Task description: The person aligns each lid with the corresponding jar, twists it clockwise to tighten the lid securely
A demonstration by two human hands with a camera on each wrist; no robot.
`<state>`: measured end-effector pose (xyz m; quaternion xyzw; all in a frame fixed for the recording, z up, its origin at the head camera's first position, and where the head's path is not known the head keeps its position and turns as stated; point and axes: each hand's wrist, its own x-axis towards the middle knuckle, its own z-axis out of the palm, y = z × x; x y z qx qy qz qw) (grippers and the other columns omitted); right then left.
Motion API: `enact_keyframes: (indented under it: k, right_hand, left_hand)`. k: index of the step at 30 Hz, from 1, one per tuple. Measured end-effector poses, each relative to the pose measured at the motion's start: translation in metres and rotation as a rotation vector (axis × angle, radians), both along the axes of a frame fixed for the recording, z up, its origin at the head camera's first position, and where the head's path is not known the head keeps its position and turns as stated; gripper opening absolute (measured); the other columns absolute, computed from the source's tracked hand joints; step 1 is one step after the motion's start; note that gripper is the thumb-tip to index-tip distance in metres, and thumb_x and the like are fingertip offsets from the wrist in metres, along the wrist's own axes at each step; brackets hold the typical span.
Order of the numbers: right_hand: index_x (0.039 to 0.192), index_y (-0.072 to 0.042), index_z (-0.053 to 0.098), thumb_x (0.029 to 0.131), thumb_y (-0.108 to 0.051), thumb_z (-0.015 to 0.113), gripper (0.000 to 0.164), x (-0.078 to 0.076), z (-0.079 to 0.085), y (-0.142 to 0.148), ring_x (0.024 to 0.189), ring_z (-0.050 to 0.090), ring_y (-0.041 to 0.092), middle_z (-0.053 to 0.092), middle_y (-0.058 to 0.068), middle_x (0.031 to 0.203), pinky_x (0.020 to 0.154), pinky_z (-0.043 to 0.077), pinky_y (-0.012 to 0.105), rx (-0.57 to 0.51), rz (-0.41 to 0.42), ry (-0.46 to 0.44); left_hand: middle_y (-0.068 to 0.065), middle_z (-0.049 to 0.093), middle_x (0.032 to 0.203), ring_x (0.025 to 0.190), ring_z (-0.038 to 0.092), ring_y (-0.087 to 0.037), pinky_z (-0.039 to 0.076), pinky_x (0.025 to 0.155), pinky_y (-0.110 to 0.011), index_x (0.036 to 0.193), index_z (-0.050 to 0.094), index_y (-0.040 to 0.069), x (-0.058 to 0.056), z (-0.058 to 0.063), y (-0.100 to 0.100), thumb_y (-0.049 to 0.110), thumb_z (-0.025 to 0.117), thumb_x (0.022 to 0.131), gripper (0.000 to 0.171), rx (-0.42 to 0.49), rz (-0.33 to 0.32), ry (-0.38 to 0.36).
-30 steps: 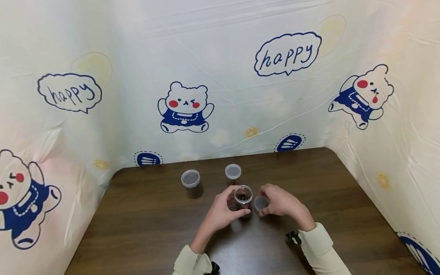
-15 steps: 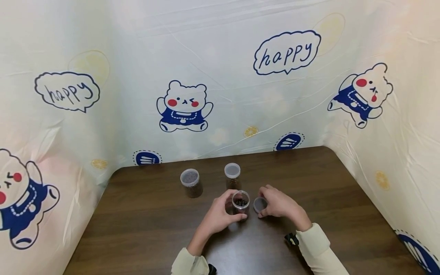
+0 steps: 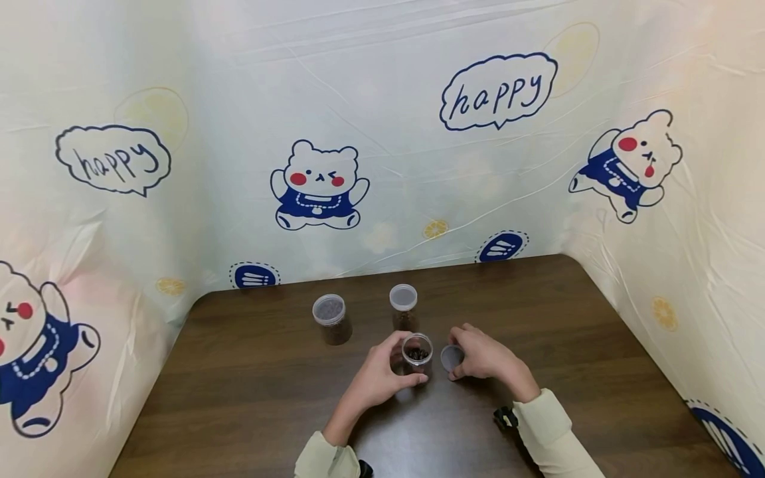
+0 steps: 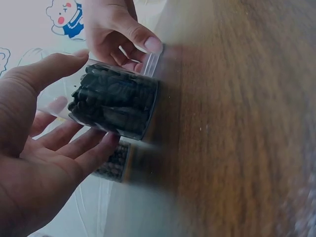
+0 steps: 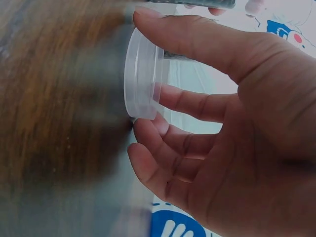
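Note:
A clear, lidless jar [image 3: 417, 358] partly filled with dark, seed-like pieces stands upright at the middle of the table. My left hand [image 3: 378, 377] grips it from the left, thumb on the near side and fingers round the far side. In the left wrist view the dark pieces [image 4: 116, 98] show through the jar's wall. Just right of the jar, my right hand [image 3: 489, 355] holds a round translucent lid [image 3: 451, 358] by its edge, low at the tabletop. The right wrist view shows the lid [image 5: 140, 79] between thumb and fingers.
Behind the lidless jar stands a lidded jar [image 3: 404, 307] with brownish contents. Another lidded jar [image 3: 332, 322], filled with dark grains, is farther left. The brown wooden table [image 3: 251, 385] meets a printed curtain [image 3: 382, 133] at its back and sides.
My left hand has brought the lidless jar slightly left and nearer to me, uncovering more of the jar behind. My right hand stays with the lid in almost the same place.

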<state>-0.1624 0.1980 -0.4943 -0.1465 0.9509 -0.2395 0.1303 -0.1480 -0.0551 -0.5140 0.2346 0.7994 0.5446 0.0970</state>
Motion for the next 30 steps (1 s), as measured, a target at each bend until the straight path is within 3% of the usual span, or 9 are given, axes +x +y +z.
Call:
enact_keyframes:
  k: [12, 17, 26, 30]
  right_hand:
    - [0.116, -0.003, 0.063, 0.067, -0.023, 0.101, 0.065, 0.001, 0.002, 0.002, 0.091, 0.057, 0.02, 0.058, 0.012, 0.111, 0.082, 0.054, 0.039, -0.017, -0.016, -0.025]
    - [0.105, -0.005, 0.06, 0.069, -0.022, 0.099, 0.055, 0.001, 0.002, 0.002, 0.086, 0.053, 0.019, 0.054, 0.008, 0.103, 0.075, 0.05, 0.035, -0.008, -0.013, -0.034]
    - [0.111, -0.007, 0.058, 0.08, -0.016, 0.089, 0.045, -0.001, 0.009, 0.008, 0.076, 0.055, 0.018, 0.063, 0.006, 0.088, 0.064, 0.047, 0.031, -0.099, 0.027, -0.051]
    - [0.118, -0.005, 0.061, 0.081, -0.015, 0.088, 0.048, -0.002, 0.011, 0.011, 0.082, 0.059, 0.018, 0.066, 0.007, 0.097, 0.069, 0.052, 0.032, -0.103, 0.051, -0.035]
  left_hand:
    - [-0.004, 0.07, 0.134, 0.125, 0.068, -0.026, 0.055, 0.109, -0.046, 0.142, 0.057, 0.013, 0.0, -0.004, -0.001, 0.024, 0.091, 0.084, 0.068, 0.0, 0.007, -0.033]
    - [-0.004, 0.07, 0.136, 0.127, 0.068, -0.027, 0.054, 0.11, -0.048, 0.143, 0.057, 0.014, 0.001, -0.005, -0.003, 0.028, 0.091, 0.084, 0.069, -0.003, 0.008, -0.038]
    - [0.001, 0.071, 0.133, 0.123, 0.07, -0.02, 0.056, 0.108, -0.037, 0.145, 0.056, 0.014, 0.004, -0.006, -0.003, 0.029, 0.091, 0.084, 0.072, 0.004, 0.013, -0.047]
    - [0.001, 0.071, 0.132, 0.122, 0.07, -0.019, 0.056, 0.107, -0.033, 0.144, 0.057, 0.014, 0.005, -0.007, -0.003, 0.027, 0.092, 0.084, 0.071, 0.019, 0.018, -0.04]
